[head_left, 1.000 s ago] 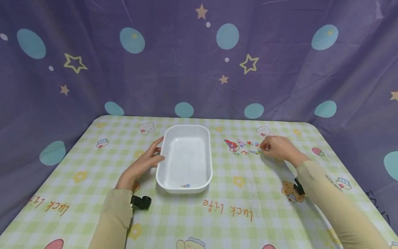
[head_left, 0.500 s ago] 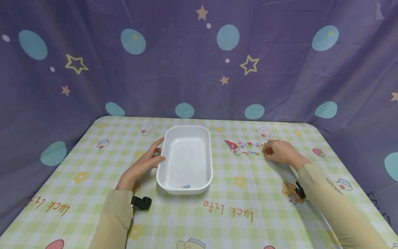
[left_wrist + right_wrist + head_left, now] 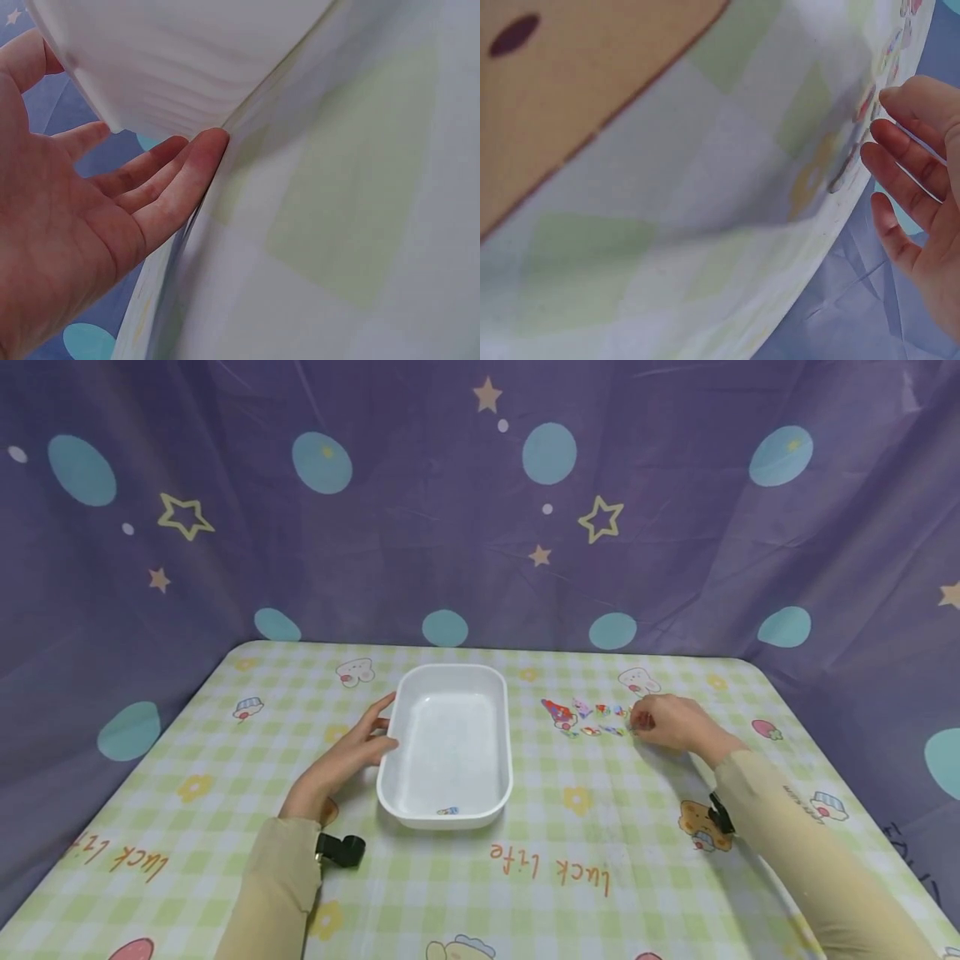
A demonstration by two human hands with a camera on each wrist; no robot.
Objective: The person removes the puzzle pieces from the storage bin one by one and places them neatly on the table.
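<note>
A white rectangular tray (image 3: pixel 450 743) with a rounded rim stands left of the table's middle, one small colourful flat piece (image 3: pixel 447 811) inside it at the near end. My left hand (image 3: pixel 348 756) holds the tray's left side, thumb over the rim and fingers against the outer wall. To the right lies a group of several small flat cut-out pieces (image 3: pixel 590 731), with a larger red and blue piece (image 3: pixel 558 713) at its left end. My right hand (image 3: pixel 671 722) is at the group's right end. In the right wrist view, its fingers are loosely bent and apart, fingertips close to flat pieces (image 3: pixel 844 172).
The table has a green-and-white checked cloth (image 3: pixel 420 893) printed with cartoon figures and lettering. Behind it hangs a purple curtain (image 3: pixel 450 527) with stars and blue ovals. Each wrist wears a small black camera mount (image 3: pixel 341 849).
My right hand has shifted slightly at the right end of the small pieces, dipping toward me and then back up a little. The left hand and the tray have stayed in place.
</note>
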